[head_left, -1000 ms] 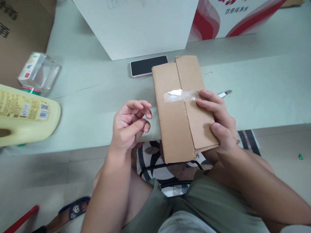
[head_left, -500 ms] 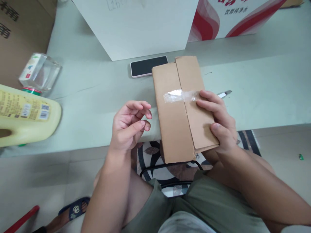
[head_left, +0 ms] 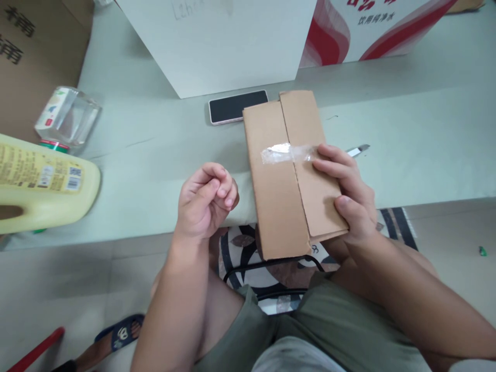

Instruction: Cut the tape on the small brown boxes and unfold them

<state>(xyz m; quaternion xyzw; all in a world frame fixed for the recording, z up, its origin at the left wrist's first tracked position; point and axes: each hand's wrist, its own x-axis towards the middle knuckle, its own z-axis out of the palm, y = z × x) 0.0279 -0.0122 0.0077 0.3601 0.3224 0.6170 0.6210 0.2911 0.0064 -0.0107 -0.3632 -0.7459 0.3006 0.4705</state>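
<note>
A small brown cardboard box (head_left: 277,206) is tilted over the table's front edge, its two flaps meeting under a strip of clear tape (head_left: 279,153). My right hand (head_left: 352,191) grips the box by its right side, fingers on the top flap close to the tape's end and thumb lower down. To the left of the box, apart from it, my left hand (head_left: 207,201) is raised with fingers curled in and thumb pressed to the index finger. Nothing shows in it. A utility knife (head_left: 358,150) lies just beyond my right hand, partly hidden by it.
Behind the box lies a phone (head_left: 237,107) on the pale green table (head_left: 163,160). A white carton (head_left: 228,46) and a red-and-white carton (head_left: 372,31) stand at the back. At left are a yellow jug (head_left: 46,181), a clear bottle (head_left: 72,116) and a brown carton (head_left: 42,57).
The fingers of my left hand have curled from loosely apart into a closed shape. My right hand and the box have stayed nearly where they were.
</note>
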